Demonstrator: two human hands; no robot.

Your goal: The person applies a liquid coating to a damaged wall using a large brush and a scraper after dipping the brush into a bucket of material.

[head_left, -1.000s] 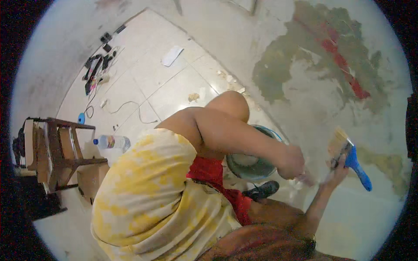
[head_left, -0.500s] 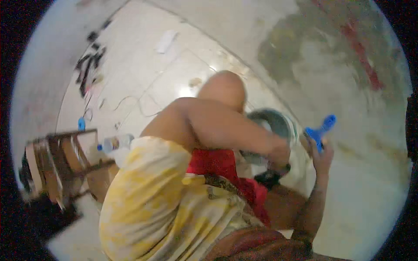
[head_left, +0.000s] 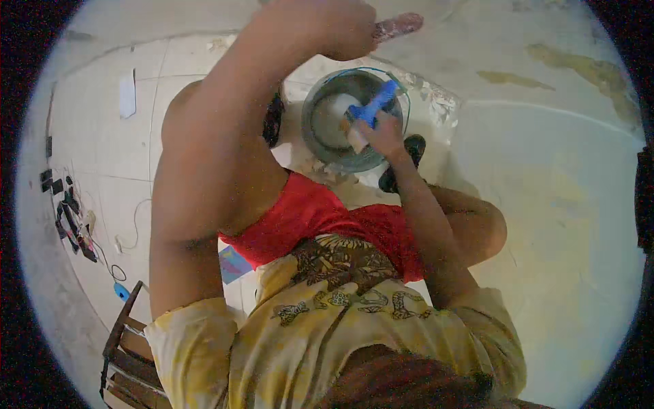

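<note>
My right hand (head_left: 385,133) is closed around a blue T-shaped hand tool (head_left: 379,103) over a grey-green bucket (head_left: 315,136). A pale, tan-edged piece (head_left: 357,140) shows beside the tool's lower end; I cannot tell whether it is part of it. Whitish stuff lies inside the bucket. My left arm reaches far up across the view. At its end my left hand (head_left: 344,27) is closed on a reddish-brown, bar-shaped thing (head_left: 400,26) with pale specks, held against the wall area. Its other end is hidden in the fist.
A smooth pale surface (head_left: 545,204) spreads to the right. Crumbs of debris (head_left: 436,102) lie along the wall's foot. On the left tiled floor are a white sheet (head_left: 128,93), black odds and ends (head_left: 71,218) with a cable, and a wooden frame (head_left: 126,341).
The view has swung round. My right hand has brought the blue tool from beside the wall to over the bucket. My left hand has moved from beside the bucket up towards the wall.
</note>
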